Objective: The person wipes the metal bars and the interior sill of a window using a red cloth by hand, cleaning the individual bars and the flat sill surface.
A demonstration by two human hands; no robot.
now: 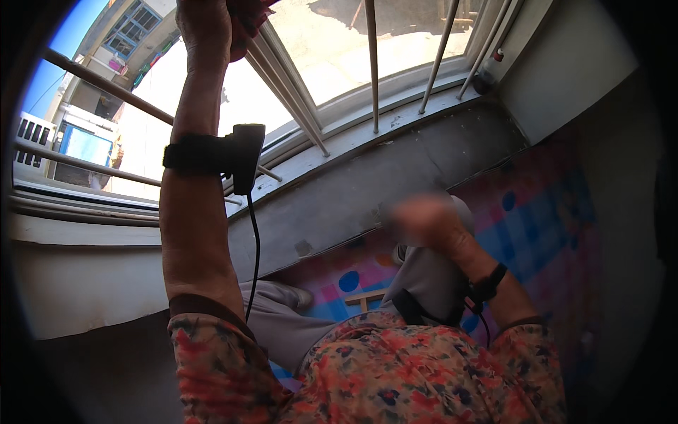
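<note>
My left hand (205,24) is raised to the top edge of the view, where its fingers are partly cut off. A dark red cloth (248,24) is bunched in it, against the white window frame (288,77) and the window bars. My right hand (426,220) is low in front of me, over my bent knee in grey trousers (424,275). It looks curled but is too blurred to show its fingers or anything in them.
Metal window bars (372,69) rise from the white ledge above a grey sill (424,143). A bottle with a red cap (490,71) stands in the right corner. Below are a colourful patterned floor covering (529,254) and a wooden piece (365,297). A black cable (256,249) hangs from my left wrist strap.
</note>
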